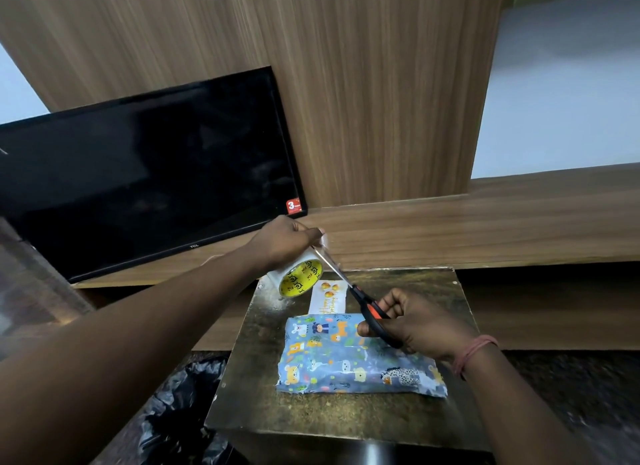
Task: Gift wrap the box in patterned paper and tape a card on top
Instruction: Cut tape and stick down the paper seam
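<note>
Two bare forearms reaching in from the lower edge, no sleeves in view, left hand (287, 239) without rings or bands, right hand (420, 321) likewise ringless, a thin pinkish-red thread band (474, 352) looped several times around the right wrist

glossy paper on box (356, 357); metal-bladed scissors (356, 296); wood-grain wall panel (363, 83).

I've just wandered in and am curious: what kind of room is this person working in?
Probably a living room or bedroom at home, not a workshop. A flat-screen television leans against a wood-panelled wall, and the wrapped box lies on a small table.
</note>
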